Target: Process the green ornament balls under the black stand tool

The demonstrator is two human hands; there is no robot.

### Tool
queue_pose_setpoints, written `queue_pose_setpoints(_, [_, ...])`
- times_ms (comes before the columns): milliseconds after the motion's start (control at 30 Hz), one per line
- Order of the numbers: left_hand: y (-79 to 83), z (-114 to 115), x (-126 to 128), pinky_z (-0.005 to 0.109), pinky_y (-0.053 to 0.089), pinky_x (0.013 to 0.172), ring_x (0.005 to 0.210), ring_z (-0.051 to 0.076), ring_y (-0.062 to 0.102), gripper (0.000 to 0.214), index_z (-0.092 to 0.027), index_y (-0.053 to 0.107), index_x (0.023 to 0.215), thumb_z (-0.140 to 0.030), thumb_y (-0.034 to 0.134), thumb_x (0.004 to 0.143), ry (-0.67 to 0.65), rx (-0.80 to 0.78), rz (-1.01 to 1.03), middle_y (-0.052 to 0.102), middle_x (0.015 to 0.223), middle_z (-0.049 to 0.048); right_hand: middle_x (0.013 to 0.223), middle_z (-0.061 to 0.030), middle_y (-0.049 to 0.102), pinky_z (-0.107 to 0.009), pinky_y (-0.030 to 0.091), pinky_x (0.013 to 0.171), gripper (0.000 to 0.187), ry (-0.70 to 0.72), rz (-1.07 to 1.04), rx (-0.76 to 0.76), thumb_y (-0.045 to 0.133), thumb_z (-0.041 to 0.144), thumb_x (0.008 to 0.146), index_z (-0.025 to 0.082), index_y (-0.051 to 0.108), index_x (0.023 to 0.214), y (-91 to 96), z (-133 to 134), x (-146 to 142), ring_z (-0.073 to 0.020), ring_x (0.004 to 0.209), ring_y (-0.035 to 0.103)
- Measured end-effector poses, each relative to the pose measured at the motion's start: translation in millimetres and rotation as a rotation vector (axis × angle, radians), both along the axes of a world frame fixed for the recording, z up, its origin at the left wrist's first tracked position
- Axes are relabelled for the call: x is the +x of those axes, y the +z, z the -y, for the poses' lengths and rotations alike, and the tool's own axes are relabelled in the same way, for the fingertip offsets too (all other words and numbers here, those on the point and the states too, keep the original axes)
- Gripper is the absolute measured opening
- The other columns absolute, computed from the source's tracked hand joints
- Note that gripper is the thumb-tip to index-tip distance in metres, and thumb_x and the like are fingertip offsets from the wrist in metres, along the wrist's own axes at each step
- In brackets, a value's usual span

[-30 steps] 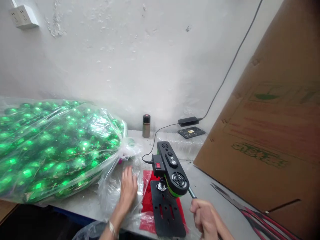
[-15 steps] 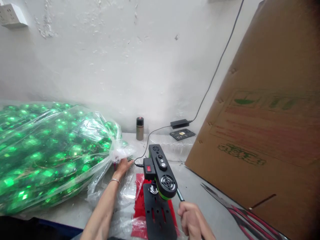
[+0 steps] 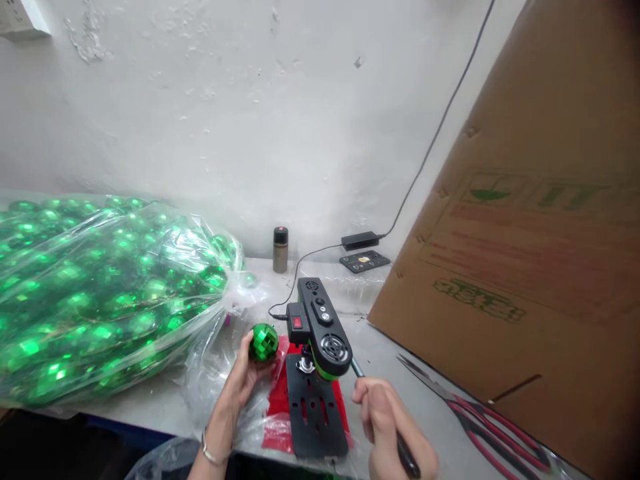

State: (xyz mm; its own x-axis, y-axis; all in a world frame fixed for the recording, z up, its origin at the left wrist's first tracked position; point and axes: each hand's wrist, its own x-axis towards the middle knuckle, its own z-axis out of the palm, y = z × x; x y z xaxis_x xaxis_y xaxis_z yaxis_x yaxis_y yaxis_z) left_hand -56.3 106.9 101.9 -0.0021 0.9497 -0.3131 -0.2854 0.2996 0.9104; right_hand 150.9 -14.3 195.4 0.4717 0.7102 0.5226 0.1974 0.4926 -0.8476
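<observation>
My left hand is closed around a small green faceted ball, held just left of the head of a small black and green bench drill. The drill stands on a black slotted base plate over a red sheet. My right hand is wrapped round the drill's black lever handle at the lower right. A large clear plastic bag full of the same green balls lies to the left, its mouth near my left hand.
A big brown cardboard sheet leans on the right. Red-handled scissors lie below it. At the back stand a small brown bottle, a black power adapter with its cable, and a flat black pad.
My left hand came back from the bag's mouth toward the drill and now holds a green ball. My right hand has stayed on the lever.
</observation>
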Motion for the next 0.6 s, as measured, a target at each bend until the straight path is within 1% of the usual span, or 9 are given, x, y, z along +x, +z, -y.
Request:
queue_pose_setpoints(67, [-3.2,23,0,0.046,0.07,0.097,0.106,0.031,0.085,0.07,-0.012,0.072,0.128,-0.071,0.039,0.109,-0.001,-0.046,0.103,0.085,0.112,0.0171,0.067,-0.0016,0.057,-0.03,0.037,0.054,0.054,0.044,0.043,0.005,0.062,0.051,0.112,0.022,0.057,0.067,5.6,-3,6,-0.014,0.058,0.047])
queue_pose_setpoints(100, [-4.9,32,0,0.043,0.07,0.095,0.107,0.03,0.085,0.07,-0.014,0.072,0.128,-0.075,0.046,0.105,-0.002,-0.06,0.152,0.085,0.115,0.0164,0.067,-0.002,0.057,-0.029,0.036,0.053,0.055,0.053,0.06,0.001,0.061,0.051,0.113,0.022,0.056,0.067,8.9,-4,8,-0.0142,0.059,0.049])
queue_pose_setpoints(167, [-9.9,45,1,0.039,0.069,0.088,0.109,0.03,0.084,0.073,-0.017,0.073,0.128,-0.08,0.067,0.092,-0.015,-0.074,0.218,0.084,0.123,0.0158,0.068,-0.0023,0.059,-0.028,0.035,0.05,0.055,0.04,0.081,-0.002,0.059,0.049,0.114,0.022,0.055,0.066,15.9,-6,9,-0.0137,0.06,0.05])
queue_pose_setpoints(233, [-17.9,56,2,0.038,0.067,0.083,0.109,0.032,0.082,0.082,-0.02,0.071,0.133,-0.08,0.084,0.078,-0.032,-0.071,0.201,0.082,0.129,0.0164,0.068,-0.0016,0.059,-0.027,0.034,0.047,0.055,0.017,0.109,0.015,0.057,0.047,0.115,0.022,0.054,0.066,22.5,-6,8,-0.0121,0.056,0.048])
queue_pose_setpoints(333, [-31.1,67,9,0.042,0.066,0.088,0.114,0.034,0.079,0.099,-0.023,0.055,0.153,-0.076,0.086,0.075,-0.009,0.018,0.01,0.078,0.135,0.0156,0.066,-0.0003,0.058,-0.025,0.033,0.045,0.056,0.003,0.147,0.045,0.054,0.045,0.116,0.022,0.052,0.065,29.0,-6,4,-0.0104,0.052,0.043])
queue_pose_setpoints(400, [-36.0,72,15,0.045,0.064,0.096,0.114,0.033,0.079,0.105,-0.023,0.042,0.162,-0.069,0.084,0.077,-0.012,0.105,-0.202,0.078,0.13,0.0135,0.066,0.0004,0.057,-0.024,0.034,0.045,0.054,0.011,0.161,0.047,0.053,0.043,0.116,0.022,0.052,0.067,30.2,-5,3,-0.0103,0.052,0.044])
queue_pose_setpoints(433, [-36.6,74,18,0.047,0.063,0.1,0.114,0.033,0.079,0.103,-0.023,0.039,0.162,-0.063,0.083,0.078,-0.036,0.142,-0.32,0.079,0.128,0.0126,0.066,0.0007,0.056,-0.024,0.035,0.046,0.053,0.016,0.166,0.046,0.052,0.042,0.116,0.022,0.053,0.068,30.1,-5,3,-0.0104,0.053,0.045])
queue_pose_setpoints(500, [-33.9,76,24,0.051,0.059,0.108,0.115,0.034,0.078,0.09,-0.021,0.045,0.156,-0.052,0.08,0.079,-0.13,0.205,-0.532,0.079,0.127,0.0127,0.066,0.0015,0.056,-0.022,0.037,0.047,0.049,0.021,0.175,0.055,0.051,0.038,0.117,0.022,0.054,0.07,29.2,-5,3,-0.0102,0.054,0.048])
queue_pose_setpoints(600, [-25.4,77,34,0.056,0.054,0.118,0.131,0.038,0.073,0.075,-0.022,0.057,0.148,-0.041,0.076,0.077,-0.245,0.307,-0.698,0.076,0.14,0.0155,0.067,0.0028,0.055,-0.02,0.039,0.048,0.045,0.027,0.182,0.075,0.051,0.032,0.117,0.022,0.055,0.073,27.9,-4,4,-0.0092,0.055,0.05])
